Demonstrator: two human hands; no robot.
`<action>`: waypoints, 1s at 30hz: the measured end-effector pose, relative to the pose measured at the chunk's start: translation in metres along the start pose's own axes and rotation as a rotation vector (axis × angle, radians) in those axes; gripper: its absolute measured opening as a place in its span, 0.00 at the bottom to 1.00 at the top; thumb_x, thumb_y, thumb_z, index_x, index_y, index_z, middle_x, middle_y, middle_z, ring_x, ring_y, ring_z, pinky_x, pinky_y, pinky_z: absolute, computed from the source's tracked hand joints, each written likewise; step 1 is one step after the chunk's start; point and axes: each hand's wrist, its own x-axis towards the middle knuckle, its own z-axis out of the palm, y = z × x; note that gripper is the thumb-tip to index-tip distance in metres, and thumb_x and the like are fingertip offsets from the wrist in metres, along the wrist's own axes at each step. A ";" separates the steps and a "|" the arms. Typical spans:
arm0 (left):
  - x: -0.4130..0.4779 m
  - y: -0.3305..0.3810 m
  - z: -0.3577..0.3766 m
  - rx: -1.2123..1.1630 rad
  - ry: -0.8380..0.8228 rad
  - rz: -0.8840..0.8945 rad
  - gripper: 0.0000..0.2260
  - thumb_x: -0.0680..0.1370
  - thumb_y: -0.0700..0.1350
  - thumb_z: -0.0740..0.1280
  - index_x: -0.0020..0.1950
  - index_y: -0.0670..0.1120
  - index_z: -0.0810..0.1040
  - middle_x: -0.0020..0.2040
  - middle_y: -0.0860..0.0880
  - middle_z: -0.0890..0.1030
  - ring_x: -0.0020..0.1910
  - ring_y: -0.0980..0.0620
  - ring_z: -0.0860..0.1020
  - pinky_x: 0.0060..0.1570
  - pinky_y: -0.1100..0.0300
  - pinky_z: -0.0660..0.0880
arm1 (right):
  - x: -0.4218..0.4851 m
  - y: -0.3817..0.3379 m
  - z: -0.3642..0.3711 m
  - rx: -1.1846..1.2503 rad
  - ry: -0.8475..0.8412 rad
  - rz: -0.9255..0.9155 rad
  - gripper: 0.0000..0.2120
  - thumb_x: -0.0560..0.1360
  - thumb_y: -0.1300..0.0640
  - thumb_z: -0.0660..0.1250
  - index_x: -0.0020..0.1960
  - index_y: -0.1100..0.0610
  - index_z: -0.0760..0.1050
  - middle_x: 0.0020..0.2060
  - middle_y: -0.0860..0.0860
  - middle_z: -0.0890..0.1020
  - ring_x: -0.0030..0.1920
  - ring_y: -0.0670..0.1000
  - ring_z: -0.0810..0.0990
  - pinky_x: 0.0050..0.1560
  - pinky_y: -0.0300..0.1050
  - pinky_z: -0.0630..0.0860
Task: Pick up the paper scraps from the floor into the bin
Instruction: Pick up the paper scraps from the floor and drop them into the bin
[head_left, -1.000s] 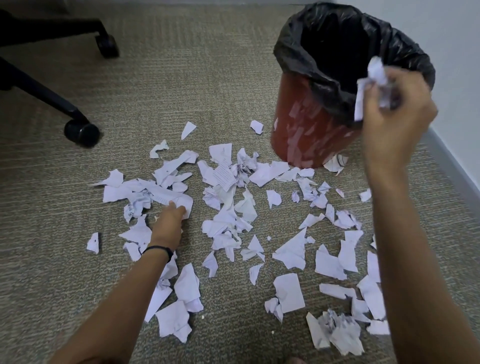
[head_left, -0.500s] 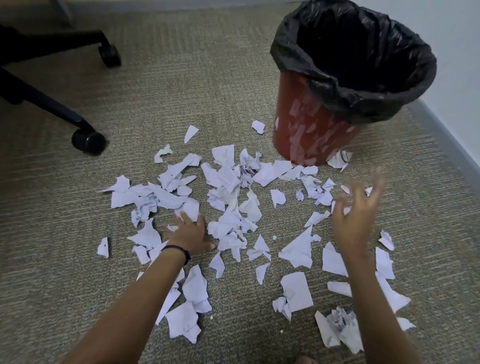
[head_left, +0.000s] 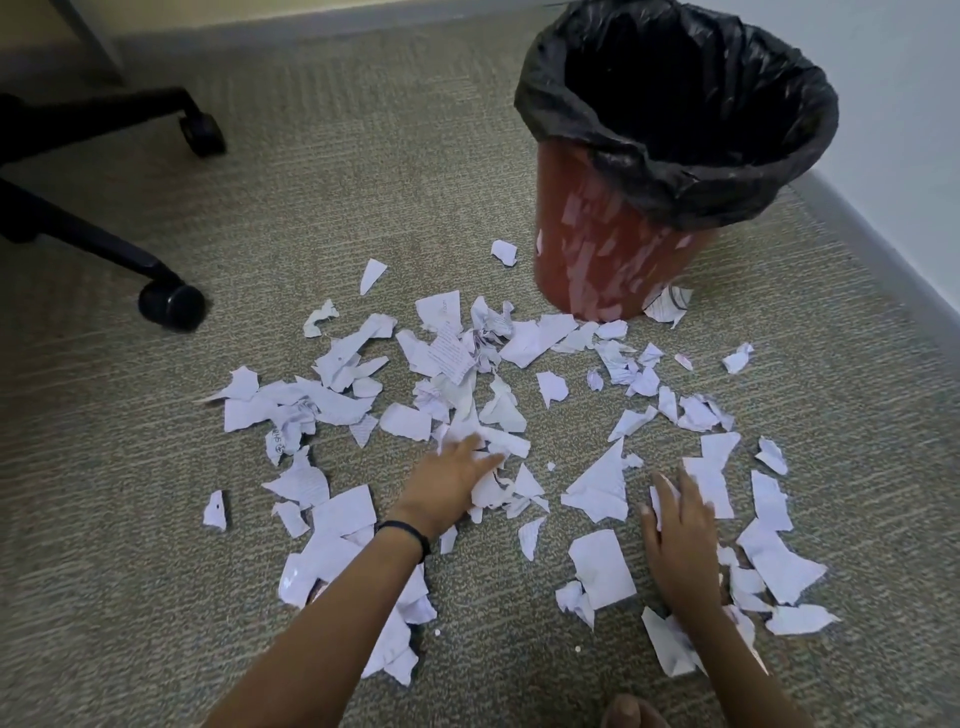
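Gathering step, I judge. Torn white paper scraps (head_left: 597, 483) cover the grey carpet (head_left: 363, 182), near and left of the red plastic bin with black liner (head_left: 597, 249). Left hand (head_left: 447, 483) and right hand (head_left: 680, 535) press flat on scraps, fingers straight. Next: close the fingers, then lift to the bin.

Your left hand (head_left: 452, 480) lies on the paper scraps (head_left: 447, 358) mid-pile, fingers stretched out. Your right hand (head_left: 680, 535) rests flat on scraps farther right. The red bin (head_left: 613, 249) stands upright beyond the pile on the carpeted floor (head_left: 363, 182) with its black liner (head_left: 675, 182) folded over the rim, a chair castor (head_left: 171, 306) well to the left
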 end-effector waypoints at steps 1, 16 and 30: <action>0.001 0.000 0.000 -0.010 0.025 0.001 0.30 0.75 0.32 0.60 0.74 0.53 0.60 0.74 0.44 0.60 0.70 0.42 0.64 0.61 0.47 0.72 | -0.001 0.000 0.001 0.000 0.008 -0.006 0.26 0.77 0.47 0.48 0.66 0.62 0.70 0.66 0.65 0.69 0.68 0.64 0.67 0.65 0.66 0.64; 0.006 -0.005 0.011 -0.050 0.256 0.100 0.18 0.65 0.33 0.73 0.52 0.46 0.78 0.47 0.46 0.77 0.43 0.45 0.77 0.37 0.55 0.75 | 0.000 0.005 0.008 -0.048 0.050 -0.033 0.23 0.77 0.52 0.48 0.66 0.60 0.68 0.67 0.63 0.69 0.69 0.62 0.65 0.67 0.63 0.62; 0.012 0.002 -0.058 -0.557 0.561 -0.044 0.09 0.78 0.38 0.65 0.57 0.43 0.79 0.55 0.47 0.81 0.52 0.49 0.79 0.50 0.63 0.73 | 0.001 0.008 0.005 -0.040 -0.026 -0.022 0.26 0.80 0.47 0.37 0.67 0.55 0.65 0.68 0.59 0.70 0.71 0.55 0.60 0.71 0.52 0.52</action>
